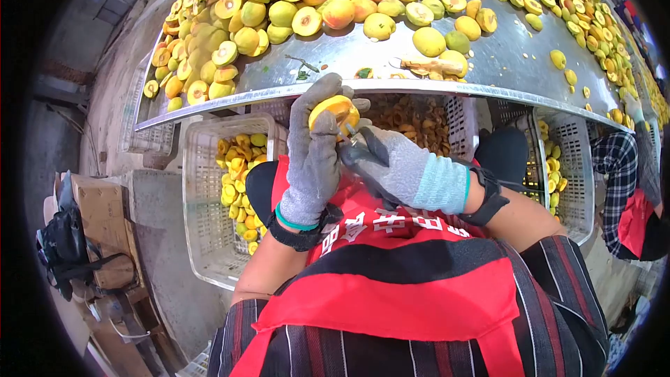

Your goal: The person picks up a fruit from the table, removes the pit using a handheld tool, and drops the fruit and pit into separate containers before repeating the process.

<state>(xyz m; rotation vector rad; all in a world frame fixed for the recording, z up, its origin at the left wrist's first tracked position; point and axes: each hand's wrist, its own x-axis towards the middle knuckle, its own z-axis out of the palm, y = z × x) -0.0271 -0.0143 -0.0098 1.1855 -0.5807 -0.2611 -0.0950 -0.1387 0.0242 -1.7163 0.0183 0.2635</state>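
My left hand (314, 160), in a grey work glove, is closed around a halved yellow peach (335, 113) and holds it up in front of the table edge. My right hand (384, 160), gloved in grey with dark fingers and a teal cuff, is closed just below and right of the peach. A small metal tool (354, 132) shows at its fingertips, against the cut side of the fruit. Most of this tool is hidden in the glove, so its exact kind cannot be made out.
Many halved peaches (307, 21) are heaped on the metal table (516, 63). A crate (199, 237) with yellow halves stands left of my legs, another crate (576, 188) right. Brown pieces (412, 122) lie under the table. A co-worker's checked sleeve (614, 181) is at right.
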